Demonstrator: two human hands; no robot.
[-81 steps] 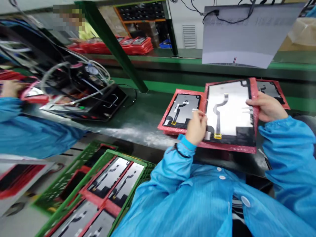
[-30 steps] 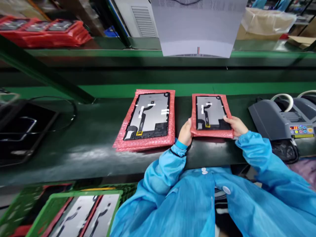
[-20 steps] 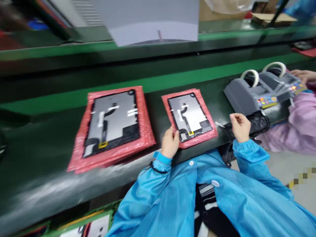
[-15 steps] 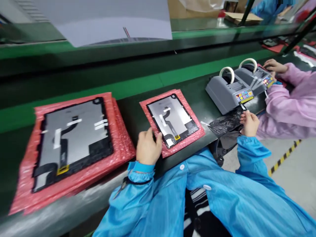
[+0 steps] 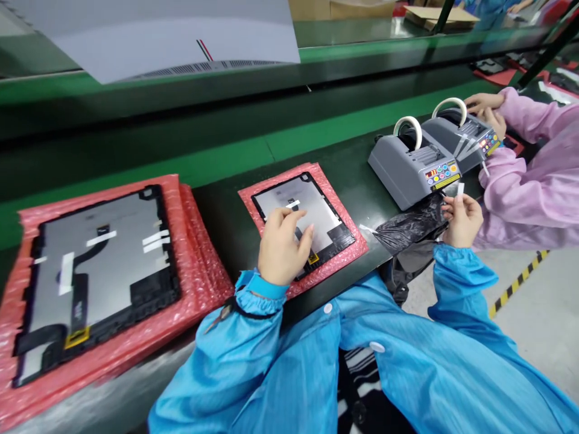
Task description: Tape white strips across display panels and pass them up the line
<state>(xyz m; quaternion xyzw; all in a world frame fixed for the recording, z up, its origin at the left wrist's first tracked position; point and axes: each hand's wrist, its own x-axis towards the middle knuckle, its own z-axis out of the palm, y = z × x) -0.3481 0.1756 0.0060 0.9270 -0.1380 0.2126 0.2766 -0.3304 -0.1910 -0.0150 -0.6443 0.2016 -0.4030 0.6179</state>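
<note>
A tablet back panel (image 5: pixel 316 208) with a black flex cable lies on a red bubble-wrap sheet (image 5: pixel 348 238) on the dark green bench. My left hand (image 5: pixel 283 244) rests on this panel, fingers spread flat over its middle. My right hand (image 5: pixel 461 217) is off to the right, in front of the nearer grey tape dispenser (image 5: pixel 411 166), pinching a small white strip of tape (image 5: pixel 460 188) between its fingertips.
A larger panel (image 5: pixel 99 265) on a stack of red bubble wrap lies at the left. A black plastic bag (image 5: pixel 409 223) hangs at the bench edge. A second tape dispenser (image 5: pixel 465 132) stands behind the first. A person in a pink sleeve (image 5: pixel 529 187) works at the right.
I set the smaller panel down on the bench and turned right. My left hand moved up onto the panel. My right hand went to the dispenser and now pinches a tape strip.
</note>
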